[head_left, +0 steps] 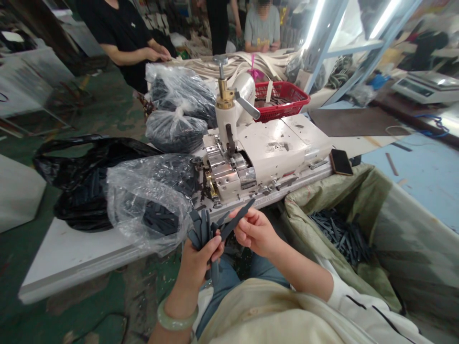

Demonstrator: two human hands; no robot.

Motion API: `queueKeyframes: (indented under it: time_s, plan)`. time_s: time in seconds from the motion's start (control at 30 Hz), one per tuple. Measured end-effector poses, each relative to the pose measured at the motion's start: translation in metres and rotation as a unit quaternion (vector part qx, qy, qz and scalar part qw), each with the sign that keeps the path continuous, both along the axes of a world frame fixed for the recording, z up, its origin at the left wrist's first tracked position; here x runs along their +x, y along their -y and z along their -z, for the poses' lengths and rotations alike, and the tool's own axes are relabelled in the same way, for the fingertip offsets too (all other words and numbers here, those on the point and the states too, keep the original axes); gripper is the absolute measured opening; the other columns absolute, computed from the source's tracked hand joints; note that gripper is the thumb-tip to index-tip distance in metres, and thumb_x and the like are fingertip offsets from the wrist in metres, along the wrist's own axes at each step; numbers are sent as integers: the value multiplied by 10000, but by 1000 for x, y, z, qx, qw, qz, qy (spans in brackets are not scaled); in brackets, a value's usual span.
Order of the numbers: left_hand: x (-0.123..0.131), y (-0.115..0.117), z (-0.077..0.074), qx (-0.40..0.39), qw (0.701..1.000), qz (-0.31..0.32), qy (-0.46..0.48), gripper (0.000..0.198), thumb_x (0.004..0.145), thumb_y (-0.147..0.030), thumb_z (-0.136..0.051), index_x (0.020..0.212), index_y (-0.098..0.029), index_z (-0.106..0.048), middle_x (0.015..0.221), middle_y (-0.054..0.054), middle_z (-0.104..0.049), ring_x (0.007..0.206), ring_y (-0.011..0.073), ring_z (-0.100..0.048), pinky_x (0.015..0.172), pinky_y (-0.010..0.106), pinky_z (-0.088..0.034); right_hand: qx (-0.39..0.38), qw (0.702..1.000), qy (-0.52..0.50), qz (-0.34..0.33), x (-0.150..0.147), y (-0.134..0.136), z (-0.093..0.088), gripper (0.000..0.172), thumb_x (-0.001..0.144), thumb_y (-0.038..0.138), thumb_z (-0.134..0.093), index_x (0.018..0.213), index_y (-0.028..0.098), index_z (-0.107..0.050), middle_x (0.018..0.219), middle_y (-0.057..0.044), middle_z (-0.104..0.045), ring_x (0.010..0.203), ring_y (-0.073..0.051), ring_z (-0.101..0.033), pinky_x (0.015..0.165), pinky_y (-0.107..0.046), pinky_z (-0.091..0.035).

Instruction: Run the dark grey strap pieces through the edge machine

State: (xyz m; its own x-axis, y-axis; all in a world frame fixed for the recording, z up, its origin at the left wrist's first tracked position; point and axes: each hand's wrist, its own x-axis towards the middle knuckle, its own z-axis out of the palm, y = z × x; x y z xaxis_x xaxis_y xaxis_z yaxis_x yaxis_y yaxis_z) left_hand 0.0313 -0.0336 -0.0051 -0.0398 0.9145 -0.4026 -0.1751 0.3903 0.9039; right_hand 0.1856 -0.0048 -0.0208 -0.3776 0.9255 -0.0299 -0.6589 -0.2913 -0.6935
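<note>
My left hand (202, 255) is closed round a bunch of dark grey strips (201, 228), whose ends fan out above the thumb. Between the fingers of my right hand (256, 231) is one dark strip (237, 220) with a tapered tip, slanting up to the right. Its lower end meets the left hand's fingers. Both hands are above my lap, just in front of a white skiving-type machine (229, 177) with a metal feed plate and a brass-coloured post. The material of the strips is not certain.
A clear plastic bag (150, 205) of dark strips and a black bag (89, 191) lie left. At right, a green sack-lined bin (340, 234) holds many strips. A phone (340, 162) rests on the machine table's edge. Behind stands a red basket (281, 100). Other people work at the back.
</note>
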Motion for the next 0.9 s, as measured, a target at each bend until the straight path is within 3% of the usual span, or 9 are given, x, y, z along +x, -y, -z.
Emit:
queueKeyframes:
  time_s: [0.13,0.27,0.6,0.9]
  plan:
    - [1,-1,0,-12,999,25,23,299,661,-382,-730,775,-149,-581,511,-33,-532,374,43,-348,336,143,-208,-5,997,73,32,-1,-6,-2,319,716,440,-758,748,170,-591,466,51,-587,292,-46,-387,295,-160,-227]
    - [3,-3,-1,-19,1000,21,9,325,660,-412,-740,772,-140,-602,550,-17,-550,383,43,-356,335,147,-210,-27,988,128,86,-1,-11,-5,363,738,428,-740,625,176,-505,417,59,-556,274,-30,-337,288,-151,-187]
    - [-5,-4,-2,42,999,-15,16,244,713,-350,-710,758,-155,-571,555,-44,-514,404,32,-340,347,130,-239,-55,986,123,100,-1,-14,-6,399,721,419,-753,572,173,-477,386,71,-510,281,-20,-304,291,-150,-175]
    - [-22,-7,-1,57,996,-19,67,202,721,-313,-689,767,-186,-539,594,-61,-491,414,29,-321,342,120,-206,-127,990,36,58,-2,-19,-8,330,676,395,-795,637,134,-597,362,81,-462,293,-4,-257,310,-142,-149]
